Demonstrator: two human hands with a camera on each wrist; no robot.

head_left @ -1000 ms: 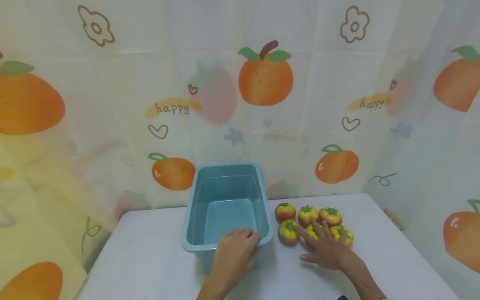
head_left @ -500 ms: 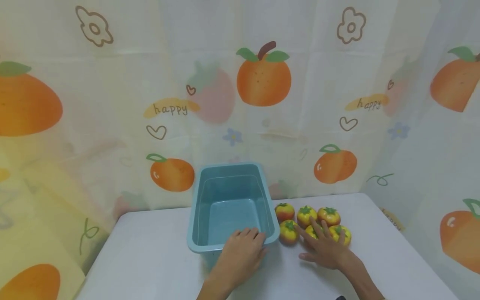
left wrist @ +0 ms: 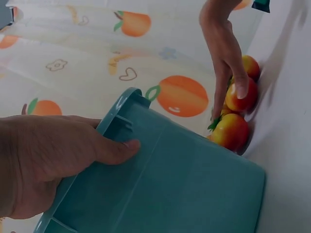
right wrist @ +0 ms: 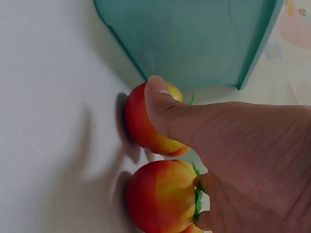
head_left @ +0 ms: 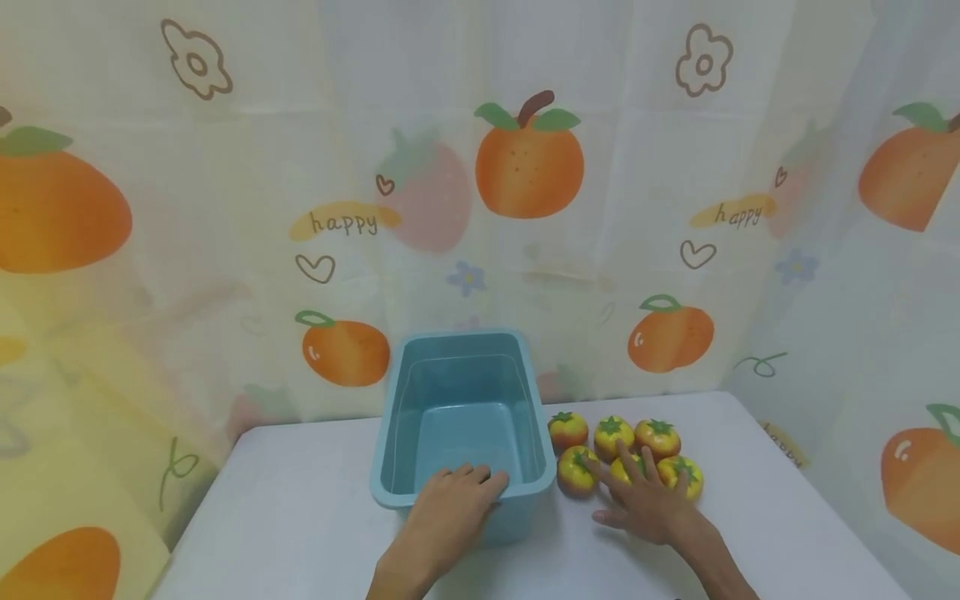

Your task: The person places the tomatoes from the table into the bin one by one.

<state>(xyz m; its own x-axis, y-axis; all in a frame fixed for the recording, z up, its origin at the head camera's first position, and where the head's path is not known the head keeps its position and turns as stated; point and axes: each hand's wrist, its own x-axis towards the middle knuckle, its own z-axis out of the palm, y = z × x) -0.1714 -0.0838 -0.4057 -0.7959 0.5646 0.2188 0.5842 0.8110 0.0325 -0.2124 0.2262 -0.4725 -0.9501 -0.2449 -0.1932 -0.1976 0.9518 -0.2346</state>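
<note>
A blue plastic bin [head_left: 517, 518] stands on the white table, its inside bare. My left hand [head_left: 450, 517] grips the near rim, fingers over the edge and the thumb [left wrist: 119, 150] pressed on the outer wall. Right of the bin lie several yellow-red persimmons [head_left: 577, 473] with green leafy tops, in two rows. Over the near row my right hand [head_left: 645, 504] is spread, fingers apart, partly hiding the middle persimmon [head_left: 622, 471]. In the right wrist view its thumb lies in front of one persimmon [right wrist: 136, 116], and fingertips meet the top of another persimmon [right wrist: 160, 196].
A cloth printed with oranges [head_left: 528, 171] hangs right behind the table and along both sides. The white table [head_left: 300, 500] extends left of the bin, with its right edge beyond the persimmons.
The bin has shifted slightly right, closer to the persimmons. My left hand has slid a little left along its near rim. My right hand has stayed almost still over the persimmons.
</note>
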